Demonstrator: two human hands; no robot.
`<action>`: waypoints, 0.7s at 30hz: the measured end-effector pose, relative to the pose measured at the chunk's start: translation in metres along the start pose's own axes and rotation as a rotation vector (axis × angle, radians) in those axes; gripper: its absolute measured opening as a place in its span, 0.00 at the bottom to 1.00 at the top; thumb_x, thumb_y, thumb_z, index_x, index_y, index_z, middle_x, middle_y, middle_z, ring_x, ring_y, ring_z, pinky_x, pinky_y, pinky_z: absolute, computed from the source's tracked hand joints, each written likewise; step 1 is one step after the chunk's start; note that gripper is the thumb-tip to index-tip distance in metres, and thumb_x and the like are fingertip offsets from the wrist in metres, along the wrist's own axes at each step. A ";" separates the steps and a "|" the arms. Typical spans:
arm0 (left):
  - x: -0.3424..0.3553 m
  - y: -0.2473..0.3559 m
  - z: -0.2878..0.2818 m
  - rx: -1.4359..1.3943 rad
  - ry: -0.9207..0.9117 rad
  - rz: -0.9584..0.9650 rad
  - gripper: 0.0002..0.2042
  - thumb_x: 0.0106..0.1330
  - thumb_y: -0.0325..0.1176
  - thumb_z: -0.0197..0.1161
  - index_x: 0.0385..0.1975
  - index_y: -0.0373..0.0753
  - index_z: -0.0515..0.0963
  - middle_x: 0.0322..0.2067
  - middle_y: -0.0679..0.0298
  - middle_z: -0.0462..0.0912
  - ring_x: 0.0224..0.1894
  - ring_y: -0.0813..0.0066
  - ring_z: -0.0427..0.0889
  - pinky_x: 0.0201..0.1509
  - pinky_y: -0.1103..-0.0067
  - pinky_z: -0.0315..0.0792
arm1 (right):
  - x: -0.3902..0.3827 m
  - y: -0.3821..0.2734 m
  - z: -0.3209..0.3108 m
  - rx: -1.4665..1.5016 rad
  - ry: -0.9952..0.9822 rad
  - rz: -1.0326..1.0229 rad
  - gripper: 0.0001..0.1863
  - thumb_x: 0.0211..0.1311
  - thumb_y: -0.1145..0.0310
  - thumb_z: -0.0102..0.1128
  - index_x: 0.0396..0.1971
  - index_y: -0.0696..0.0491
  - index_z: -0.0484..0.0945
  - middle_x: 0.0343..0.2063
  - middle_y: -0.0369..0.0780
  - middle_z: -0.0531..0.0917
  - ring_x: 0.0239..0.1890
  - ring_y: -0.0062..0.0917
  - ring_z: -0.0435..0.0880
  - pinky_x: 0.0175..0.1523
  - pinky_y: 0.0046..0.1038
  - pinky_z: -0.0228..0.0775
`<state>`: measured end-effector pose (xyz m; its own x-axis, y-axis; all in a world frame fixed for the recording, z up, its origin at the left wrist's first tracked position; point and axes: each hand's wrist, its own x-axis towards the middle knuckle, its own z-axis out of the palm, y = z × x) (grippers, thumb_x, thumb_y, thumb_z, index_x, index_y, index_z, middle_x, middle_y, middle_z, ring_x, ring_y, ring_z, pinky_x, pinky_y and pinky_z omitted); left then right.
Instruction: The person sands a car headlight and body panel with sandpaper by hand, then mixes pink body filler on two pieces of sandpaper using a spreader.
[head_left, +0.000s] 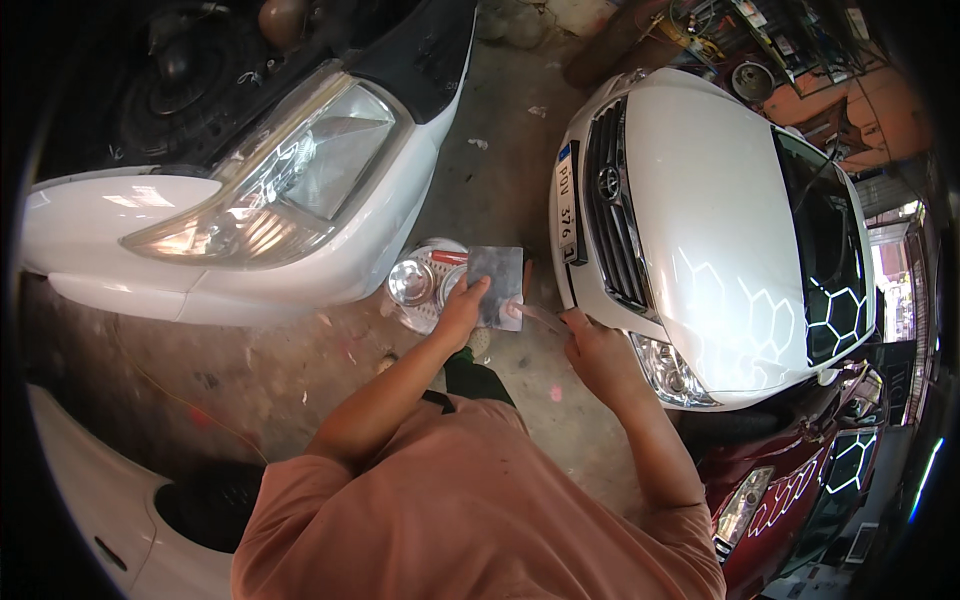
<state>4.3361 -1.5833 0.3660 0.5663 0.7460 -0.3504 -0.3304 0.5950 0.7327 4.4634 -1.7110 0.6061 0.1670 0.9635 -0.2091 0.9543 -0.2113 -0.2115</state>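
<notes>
My left hand grips the lower left edge of a flat grey square plate, its thumb resting on top. Near the plate's right edge sits a small dab of pinkish paste. My right hand is closed round a thin, pale putty knife, whose tip reaches the paste. Beneath and left of the plate stands a pale perforated stool. It bears a round shiny tin, a second round container partly hidden by the plate, and a red object that I cannot make out.
A white car front with a large headlight stands on the left. Close to my right hand is another white car. A dark red car stands at the lower right, a pale car body at the lower left.
</notes>
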 end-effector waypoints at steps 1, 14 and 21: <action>-0.006 0.006 0.003 -0.073 -0.003 -0.039 0.24 0.74 0.41 0.61 0.65 0.38 0.68 0.55 0.62 0.78 0.54 0.70 0.80 0.58 0.69 0.76 | -0.005 -0.001 -0.002 -0.005 0.007 0.016 0.12 0.60 0.76 0.55 0.43 0.55 0.68 0.39 0.53 0.83 0.37 0.52 0.84 0.42 0.51 0.77; -0.130 0.092 0.065 -0.246 -0.079 -0.348 0.20 0.75 0.44 0.59 0.63 0.48 0.68 0.55 0.64 0.78 0.55 0.60 0.81 0.44 0.46 0.81 | -0.082 0.005 0.063 0.189 0.491 -0.263 0.44 0.44 0.88 0.64 0.66 0.41 0.75 0.58 0.50 0.72 0.60 0.51 0.73 0.60 0.43 0.72; -0.179 0.050 0.091 -0.200 -0.090 -0.251 0.18 0.74 0.39 0.60 0.60 0.45 0.69 0.52 0.61 0.80 0.50 0.64 0.83 0.39 0.57 0.84 | -0.139 0.016 0.080 0.379 0.393 -0.221 0.38 0.47 0.82 0.69 0.63 0.42 0.76 0.61 0.49 0.70 0.65 0.51 0.70 0.68 0.52 0.64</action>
<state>4.2868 -1.7142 0.5183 0.7105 0.5447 -0.4455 -0.3087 0.8102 0.4983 4.4357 -1.8615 0.5553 0.1225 0.9648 0.2328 0.8338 0.0272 -0.5514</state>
